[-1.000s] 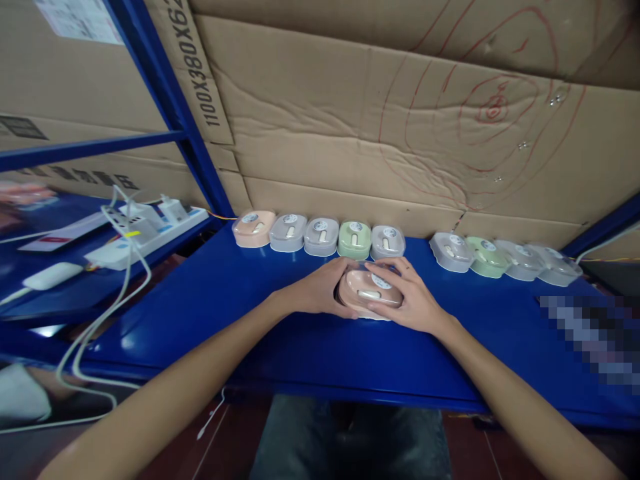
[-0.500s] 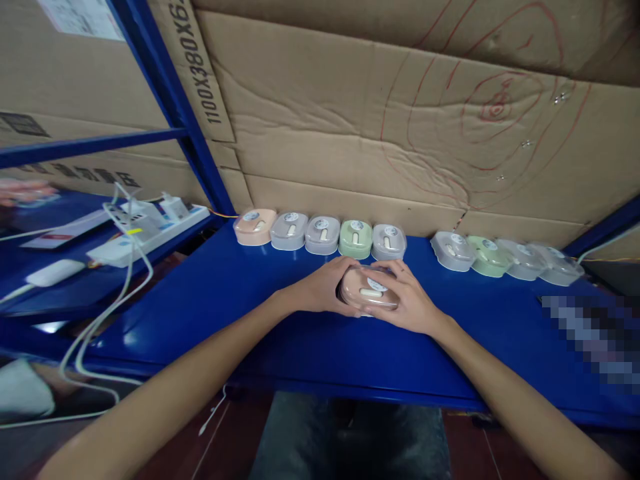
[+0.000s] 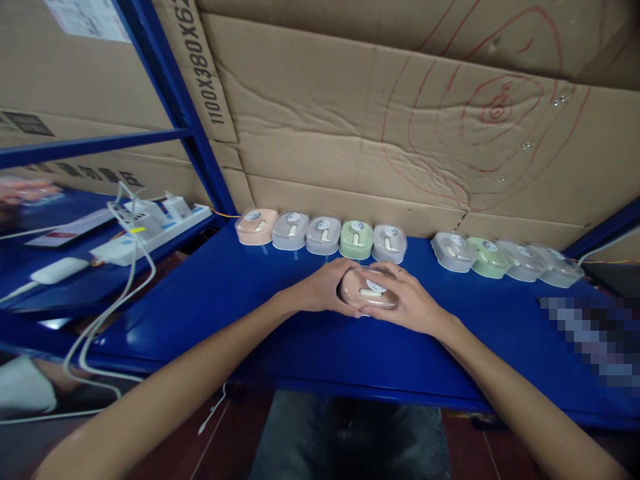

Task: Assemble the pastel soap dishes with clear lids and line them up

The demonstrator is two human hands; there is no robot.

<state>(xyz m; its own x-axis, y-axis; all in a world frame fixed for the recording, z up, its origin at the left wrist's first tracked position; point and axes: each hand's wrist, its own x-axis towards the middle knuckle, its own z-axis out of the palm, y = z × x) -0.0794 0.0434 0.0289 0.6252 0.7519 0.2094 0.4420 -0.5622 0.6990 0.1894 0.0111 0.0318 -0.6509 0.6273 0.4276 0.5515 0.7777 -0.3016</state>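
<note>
Between my two hands is a pinkish-beige plastic case [image 3: 357, 285] under a clear cover, with a pale oblong piece and a round sticker on its top. My left hand [image 3: 327, 288] wraps round its left side. From the right, my right hand [image 3: 407, 293] grips it, fingers over the top and thumb at the near edge. The underside of the case is hidden. Just behind stand similar cases in a row: a peach case [image 3: 255, 228], a green case [image 3: 356, 240] and several greyish-lilac ones, including a lilac case [image 3: 389, 244] nearest my right fingers.
Further right along the cardboard wall [image 3: 325, 100] is another group with a lilac case [image 3: 453, 252] and a green case [image 3: 487, 257]. A white power strip [image 3: 150, 237] with cables lies on the left shelf. Another person's hand [image 3: 30, 190] shows at far left.
The right fingers have shifted slightly on the case. Both hands still hold it in nearly the same place, and the view has moved very little.
</note>
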